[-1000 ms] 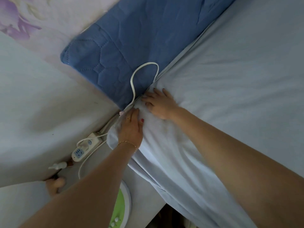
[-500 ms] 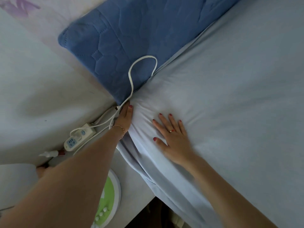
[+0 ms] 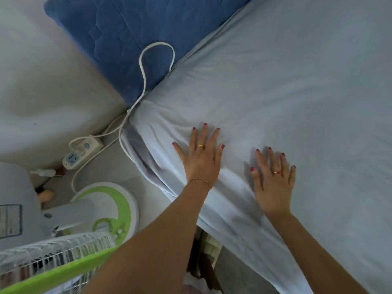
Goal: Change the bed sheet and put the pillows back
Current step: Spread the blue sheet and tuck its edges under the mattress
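Both my hands lie flat, fingers spread, on the pale sheet, holding nothing: left hand mid-frame, right hand beside it. The sheet's creased corner lies up-left of my nearer left hand, by the blue pad.

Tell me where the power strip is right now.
In the head view, the power strip lies on the floor at left, beside the bed corner, between the white cable and the fan base.

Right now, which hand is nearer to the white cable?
Left. The left hand lies flat on the sheet, right of the white cable; the right hand lies farther right.
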